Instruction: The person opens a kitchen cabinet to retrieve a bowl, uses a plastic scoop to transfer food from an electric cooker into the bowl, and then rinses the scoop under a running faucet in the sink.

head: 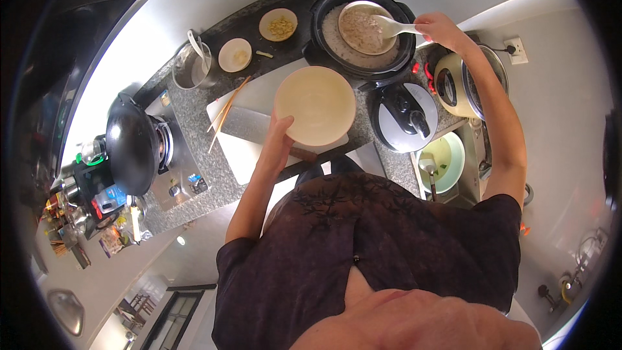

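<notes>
My left hand (280, 142) grips the rim of a large cream bowl (316, 104), its thumb on the inner edge; nothing shows inside it. At the far right of the counter, my right hand (440, 30) holds a white serving spoon (396, 27). The spoon's head rests in a pale, minced-meat-like food (358, 28) in a round metal dish (391, 47). That dish sits on white rice (332, 34) inside a black electric cooker (318, 51) with its lid off. Below the bowl, a cleaver (245, 123) lies on a white cutting board (233, 155), its blade partly covered.
Chopsticks (227, 109) lie across the board's left edge. Two small bowls (278, 24) (235, 55) and a metal pot (192, 65) stand behind. The cooker lid (407, 116), red chillies (428, 74) and a beige cooker (449, 82) are right. A wok (129, 143) stands left; a green basin (454, 155) sits in the sink.
</notes>
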A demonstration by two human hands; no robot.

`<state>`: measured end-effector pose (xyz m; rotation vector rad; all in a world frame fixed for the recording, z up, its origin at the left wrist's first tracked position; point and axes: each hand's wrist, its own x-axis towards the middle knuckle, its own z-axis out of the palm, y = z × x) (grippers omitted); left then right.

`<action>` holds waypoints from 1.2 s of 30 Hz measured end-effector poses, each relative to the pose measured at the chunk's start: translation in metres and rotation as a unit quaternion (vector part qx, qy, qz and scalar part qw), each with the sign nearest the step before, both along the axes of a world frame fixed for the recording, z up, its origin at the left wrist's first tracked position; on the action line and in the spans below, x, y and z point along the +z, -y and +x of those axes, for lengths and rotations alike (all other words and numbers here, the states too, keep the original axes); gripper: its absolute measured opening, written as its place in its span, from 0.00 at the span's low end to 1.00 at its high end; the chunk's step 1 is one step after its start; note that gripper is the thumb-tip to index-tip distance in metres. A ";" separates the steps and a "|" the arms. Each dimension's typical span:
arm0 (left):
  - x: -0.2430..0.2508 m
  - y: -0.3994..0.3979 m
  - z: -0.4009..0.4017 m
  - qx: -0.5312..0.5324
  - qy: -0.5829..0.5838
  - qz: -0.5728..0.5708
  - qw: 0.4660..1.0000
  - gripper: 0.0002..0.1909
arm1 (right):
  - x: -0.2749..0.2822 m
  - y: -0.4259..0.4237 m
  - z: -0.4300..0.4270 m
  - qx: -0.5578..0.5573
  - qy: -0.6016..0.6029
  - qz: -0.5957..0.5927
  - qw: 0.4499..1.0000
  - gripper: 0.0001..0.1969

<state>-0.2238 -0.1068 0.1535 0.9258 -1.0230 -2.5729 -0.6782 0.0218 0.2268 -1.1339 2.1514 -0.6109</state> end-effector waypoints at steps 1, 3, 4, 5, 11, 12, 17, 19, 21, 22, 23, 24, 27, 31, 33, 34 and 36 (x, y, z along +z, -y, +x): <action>0.005 -0.001 -0.002 -0.001 0.000 0.001 1.000 0.39 | 0.002 0.002 0.005 0.008 -0.018 -0.012 1.000 0.11; 0.019 -0.004 -0.009 0.019 -0.022 -0.031 0.999 0.38 | 0.001 0.006 0.006 0.001 0.007 0.001 1.000 0.11; 0.021 -0.004 -0.010 0.018 -0.022 -0.031 0.999 0.38 | 0.001 0.008 0.007 -0.005 0.032 0.014 0.999 0.11; 0.021 -0.004 -0.011 0.020 -0.021 -0.036 0.999 0.38 | 0.000 0.009 0.009 -0.006 0.032 0.014 0.999 0.11; 0.020 -0.001 -0.009 0.028 -0.014 -0.036 0.999 0.38 | -0.007 0.014 0.019 -0.074 0.116 0.104 0.985 0.11; 0.019 0.000 -0.008 0.029 -0.015 -0.040 0.999 0.38 | -0.009 0.011 0.019 -0.102 0.147 0.097 0.979 0.11; 0.016 0.004 -0.008 0.021 -0.015 -0.032 0.999 0.38 | -0.020 0.001 0.018 -0.133 0.209 0.055 0.967 0.11; 0.015 0.006 -0.008 0.016 -0.019 -0.040 0.999 0.37 | -0.022 0.000 0.020 -0.135 0.221 0.040 0.965 0.10; 0.008 0.010 -0.007 0.004 -0.004 -0.028 1.000 0.37 | -0.024 -0.003 0.027 -0.145 0.226 0.039 0.962 0.09; 0.007 0.010 -0.008 0.002 -0.004 -0.029 1.000 0.37 | -0.024 -0.005 0.032 -0.153 0.231 0.040 0.960 0.09; 0.006 0.011 -0.009 -0.001 -0.007 -0.032 0.999 0.37 | -0.022 -0.007 0.037 -0.154 0.231 0.039 0.960 0.09; 0.007 0.012 -0.010 -0.004 -0.011 -0.035 0.999 0.37 | -0.020 -0.011 0.042 -0.160 0.249 0.019 0.955 0.08; -0.001 0.016 -0.014 -0.019 -0.018 -0.038 0.999 0.37 | -0.025 -0.011 0.054 -0.165 0.250 -0.011 0.954 0.08; 0.008 0.014 -0.019 -0.015 -0.018 -0.037 0.999 0.37 | -0.032 -0.011 0.063 -0.166 0.235 -0.005 0.958 0.10; 0.008 0.015 -0.019 -0.009 -0.004 -0.031 0.999 0.38 | -0.034 -0.013 0.066 -0.230 0.244 0.014 0.942 0.10; 0.008 0.015 -0.019 -0.008 -0.003 -0.032 0.999 0.38 | -0.031 -0.014 0.069 -0.228 0.245 0.013 0.942 0.10; 0.009 0.016 -0.018 -0.008 0.002 -0.031 1.000 0.38 | -0.024 -0.018 0.075 -0.246 0.309 -0.052 0.917 0.10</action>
